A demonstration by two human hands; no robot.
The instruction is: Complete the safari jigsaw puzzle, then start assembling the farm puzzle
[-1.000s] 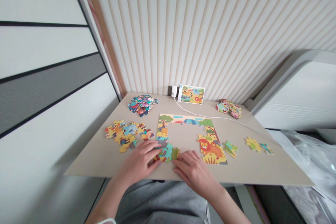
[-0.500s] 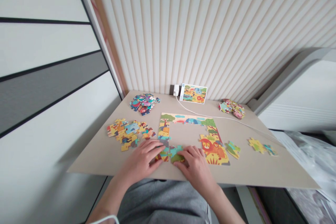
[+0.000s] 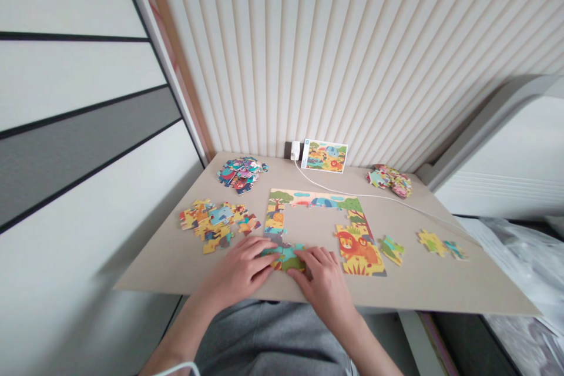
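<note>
A partly joined jigsaw puzzle (image 3: 275, 220) lies on the table as a frame of pieces around a bare middle. My left hand (image 3: 243, 264) presses its fingers and thumb on the lower left corner, partly covering it. From the other side, my right hand (image 3: 325, 275) grips a green and turquoise puzzle piece (image 3: 294, 259) between thumb and fingers. That piece lies against the corner section, with little or no gap visible. Right of my right hand is the puzzle's lion section (image 3: 359, 249), separated by a gap along the bottom edge.
Loose yellow pieces (image 3: 214, 223) lie at left, with a dark colourful pile (image 3: 242, 173) behind. A pink pile (image 3: 390, 180) sits at back right. Single pieces (image 3: 391, 250) lie at right. A picture card (image 3: 325, 156) leans by a charger (image 3: 295, 151) whose white cable (image 3: 374, 196) crosses the table.
My right hand has brought the green and turquoise piece left, closing the gap to the corner section. My left hand has stayed at that corner.
</note>
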